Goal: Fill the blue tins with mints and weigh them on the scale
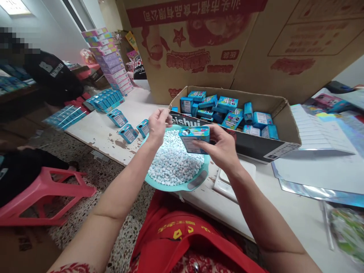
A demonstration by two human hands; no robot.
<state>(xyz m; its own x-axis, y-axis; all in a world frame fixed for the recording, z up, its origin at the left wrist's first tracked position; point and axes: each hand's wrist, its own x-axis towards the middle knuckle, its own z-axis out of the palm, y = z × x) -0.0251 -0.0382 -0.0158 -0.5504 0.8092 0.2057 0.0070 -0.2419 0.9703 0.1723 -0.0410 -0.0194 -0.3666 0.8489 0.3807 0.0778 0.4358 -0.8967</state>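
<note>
My right hand grips a small blue candy tin upright above the bowl, thumb on its front. A small opening with something white in it shows at the left of the tin's top. My left hand is raised left of the tin, apart from it, its fingers pinched together; whether they hold anything is hidden. Below both hands, a turquoise bowl is heaped with small pale candies. Several more blue tins stand on the table left of my left hand.
Behind the bowl, an open cardboard box contains several blue tins. A white scale sits right of the bowl. Large cartons rise at the back. Stacked boxes, a pink stool and another person are at left.
</note>
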